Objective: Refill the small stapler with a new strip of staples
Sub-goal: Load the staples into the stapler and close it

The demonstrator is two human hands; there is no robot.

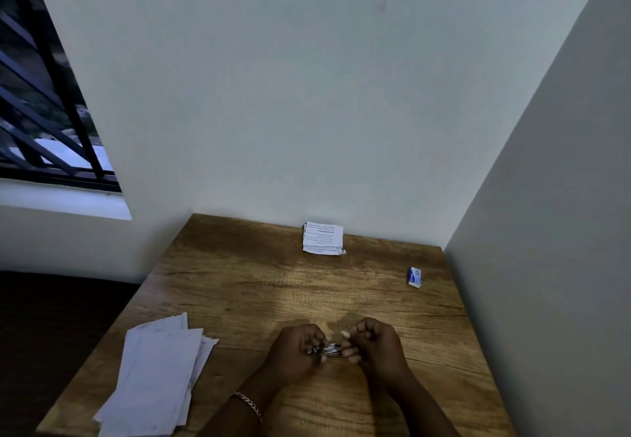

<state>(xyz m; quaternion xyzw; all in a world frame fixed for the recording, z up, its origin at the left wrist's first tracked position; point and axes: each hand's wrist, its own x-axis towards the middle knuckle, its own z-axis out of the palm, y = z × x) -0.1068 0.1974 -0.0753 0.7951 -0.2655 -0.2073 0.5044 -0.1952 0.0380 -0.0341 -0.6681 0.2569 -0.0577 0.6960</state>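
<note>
A small shiny metal stapler [328, 350] is held between both hands just above the wooden table [307, 293], near its front middle. My left hand [296, 354] grips its left end, fingers curled around it. My right hand [373, 341] pinches its right end with thumb and fingertips. Most of the stapler is hidden by the fingers, and I cannot tell whether it is hinged apart. A small blue and white staple box [415, 277] lies at the table's right side, close to the wall. No loose staple strip is visible.
A pile of white paper sheets [157, 375] lies at the front left of the table. A small stack of printed slips [322, 238] sits at the back against the wall. Walls close off the back and right; a barred window [44, 112] is at left.
</note>
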